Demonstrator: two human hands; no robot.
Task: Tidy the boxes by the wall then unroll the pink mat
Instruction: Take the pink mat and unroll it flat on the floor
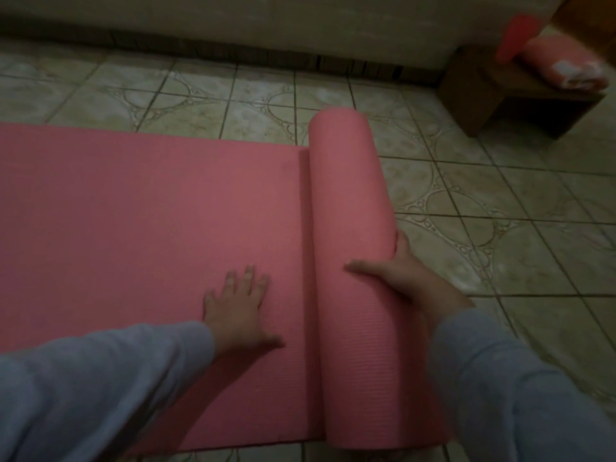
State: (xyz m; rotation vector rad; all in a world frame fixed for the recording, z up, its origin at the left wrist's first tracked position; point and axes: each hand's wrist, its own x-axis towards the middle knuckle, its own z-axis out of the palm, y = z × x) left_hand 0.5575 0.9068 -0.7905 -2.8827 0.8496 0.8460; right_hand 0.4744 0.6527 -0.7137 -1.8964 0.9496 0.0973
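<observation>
Grey-sleeved left hand (238, 308) lies open, flat on the ribbed pink foam mat (133, 228), right hand (398, 265) cupping its roll — best pushed evenly away, keeping edges square.

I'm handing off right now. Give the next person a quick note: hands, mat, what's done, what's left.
Left hand: open, flat on the unrolled part of the pink mat.
Right hand: wrapped over the rolled part, thumb on top.
Mat: on the tiled floor, unrolled at left, thick roll remaining at right.
Boxes by the wall: none clearly in view; cannot confirm.
Left: roll the rest out to the right.
</observation>
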